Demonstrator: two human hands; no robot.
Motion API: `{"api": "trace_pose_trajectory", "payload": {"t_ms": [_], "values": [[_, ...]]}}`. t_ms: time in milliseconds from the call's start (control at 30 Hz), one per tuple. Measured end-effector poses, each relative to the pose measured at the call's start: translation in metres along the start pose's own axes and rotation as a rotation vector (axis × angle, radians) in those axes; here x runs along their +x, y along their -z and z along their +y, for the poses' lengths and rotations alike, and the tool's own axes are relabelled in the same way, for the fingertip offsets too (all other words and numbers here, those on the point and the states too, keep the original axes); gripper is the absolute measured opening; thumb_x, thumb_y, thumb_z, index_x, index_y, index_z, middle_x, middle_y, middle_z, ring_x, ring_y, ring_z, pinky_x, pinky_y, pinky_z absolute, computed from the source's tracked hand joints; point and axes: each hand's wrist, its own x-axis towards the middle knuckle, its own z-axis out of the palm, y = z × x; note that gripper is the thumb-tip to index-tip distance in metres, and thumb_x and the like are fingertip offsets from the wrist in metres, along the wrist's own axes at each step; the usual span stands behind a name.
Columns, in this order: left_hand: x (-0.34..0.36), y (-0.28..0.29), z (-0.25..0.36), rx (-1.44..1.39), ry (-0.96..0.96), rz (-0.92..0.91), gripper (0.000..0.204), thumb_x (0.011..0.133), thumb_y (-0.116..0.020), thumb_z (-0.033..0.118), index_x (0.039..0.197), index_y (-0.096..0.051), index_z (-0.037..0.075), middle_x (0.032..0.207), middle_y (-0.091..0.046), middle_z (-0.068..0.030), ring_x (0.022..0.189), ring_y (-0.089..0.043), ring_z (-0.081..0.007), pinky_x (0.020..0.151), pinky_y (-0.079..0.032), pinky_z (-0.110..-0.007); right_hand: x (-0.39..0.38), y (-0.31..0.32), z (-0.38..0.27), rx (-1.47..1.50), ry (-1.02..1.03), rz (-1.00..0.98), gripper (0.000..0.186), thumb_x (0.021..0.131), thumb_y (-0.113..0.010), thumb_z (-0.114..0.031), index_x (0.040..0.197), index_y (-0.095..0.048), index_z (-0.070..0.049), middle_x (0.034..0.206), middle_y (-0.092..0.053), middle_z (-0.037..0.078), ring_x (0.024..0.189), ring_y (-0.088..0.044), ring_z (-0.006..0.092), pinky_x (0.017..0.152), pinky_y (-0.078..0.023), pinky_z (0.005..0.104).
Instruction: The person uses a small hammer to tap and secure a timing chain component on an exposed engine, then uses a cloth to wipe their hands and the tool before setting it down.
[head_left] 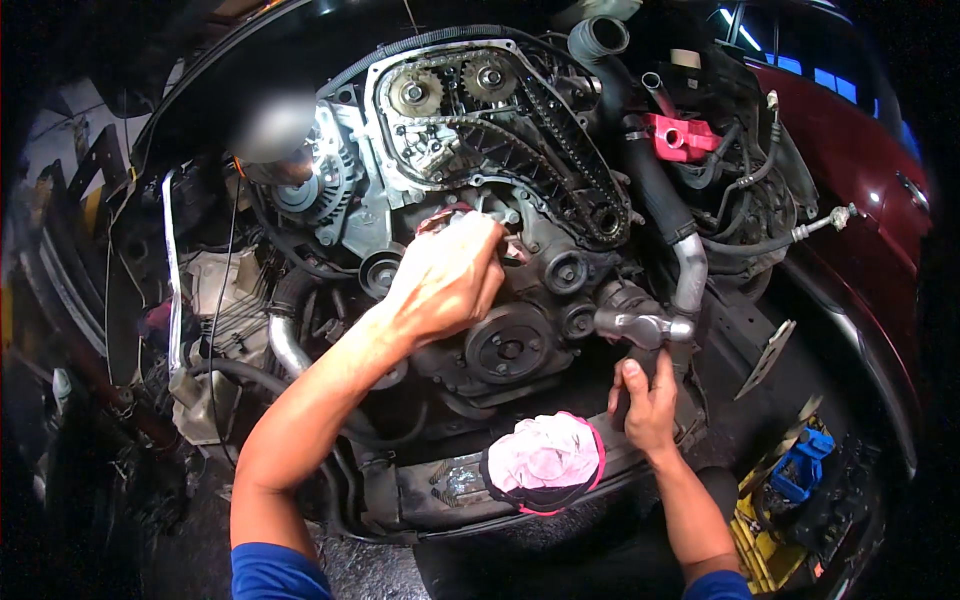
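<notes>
My left hand (450,268) is closed on a crumpled dark red cloth (446,214) against the front of an engine, just below the open timing chain housing (385,130). Part of the cloth pokes out past my fingers, and the rest is hidden by the hand. My right hand (650,405) is wrapped round the dark handle of a hammer. Its grey metal hammer head (640,327) stands above my fingers, in front of a silver pipe (690,275). Between my hands is the round crank pulley (508,343). Two toothed sprockets (414,92) and the chain (545,150) show above.
A pink cloth with a dark edge (545,455) lies on the front crossmember (415,497). The alternator (310,190) is left of the housing, beside a blurred bright spot. Black hose (650,180) and a red part (682,138) are right. A yellow tray (755,540) holds a blue item (803,465).
</notes>
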Motion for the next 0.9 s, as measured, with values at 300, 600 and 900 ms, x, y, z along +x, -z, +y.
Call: {"api": "trace_pose_trajectory", "payload": {"t_ms": [300,600,900], "values": [[0.043,0.011,-0.042,0.321,0.235,0.092,0.036,0.103,-0.055,0.016,0.138,-0.056,0.011,0.107,-0.073,-0.0176,0.087,-0.072,-0.0400,0.072,-0.057,-0.045,-0.014,0.007,0.032,0.314,-0.491,-0.311,0.029,0.106,-0.058,-0.029,0.121,-0.049,-0.006,0.079,-0.058,0.006,0.053,-0.058,0.0145,0.046,-0.049,0.0317],[0.098,0.000,-0.057,0.638,0.241,-0.054,0.064,0.090,-0.051,0.005,0.152,-0.043,-0.005,0.081,-0.072,-0.0214,0.064,-0.072,-0.0363,0.060,-0.056,-0.049,-0.023,0.002,0.053,0.375,-0.597,-0.402,0.028,0.105,-0.059,-0.032,0.117,-0.048,-0.009,0.079,-0.054,0.005,0.054,-0.057,0.0149,0.048,-0.049,0.0318],[0.105,-0.009,-0.072,0.639,0.350,-0.062,0.062,0.091,-0.051,0.010,0.151,-0.044,-0.007,0.075,-0.072,-0.0222,0.061,-0.072,-0.0355,0.059,-0.056,-0.048,-0.025,0.001,0.057,0.330,-0.589,-0.407,0.030,0.105,-0.060,-0.031,0.116,-0.047,-0.007,0.076,-0.056,0.004,0.052,-0.057,0.0132,0.047,-0.050,0.0307]]}}
